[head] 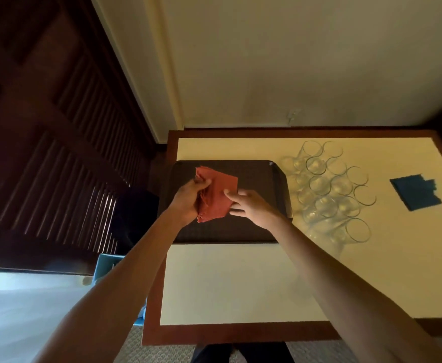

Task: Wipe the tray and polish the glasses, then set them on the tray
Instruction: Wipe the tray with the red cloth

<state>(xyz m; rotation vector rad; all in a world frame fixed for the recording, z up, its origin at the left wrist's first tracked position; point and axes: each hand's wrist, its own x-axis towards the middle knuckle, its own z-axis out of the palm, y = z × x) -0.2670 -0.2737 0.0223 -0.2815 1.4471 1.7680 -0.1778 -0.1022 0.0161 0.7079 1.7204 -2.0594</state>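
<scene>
Tray [277, 184] lies at table's [240, 284] far-left corner, glasses [329, 184] clustered just beside on its R, w/ L hand [191, 197] gripping red cloth [218, 195] above it and R hand [251, 205] pinching cloth's edge, prob. folding it for wiping.

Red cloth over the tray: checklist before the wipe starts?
1. Grip: left hand holds the red cloth, right hand pinches its edge: ok.
2. Nothing lying on the tray: ok.
3. All glasses off the tray, clustered to its right: ok.
4. Cloth touching the tray surface: cannot tell.
5. Spare blue cloth on the table, right of the glasses: ok.
</scene>
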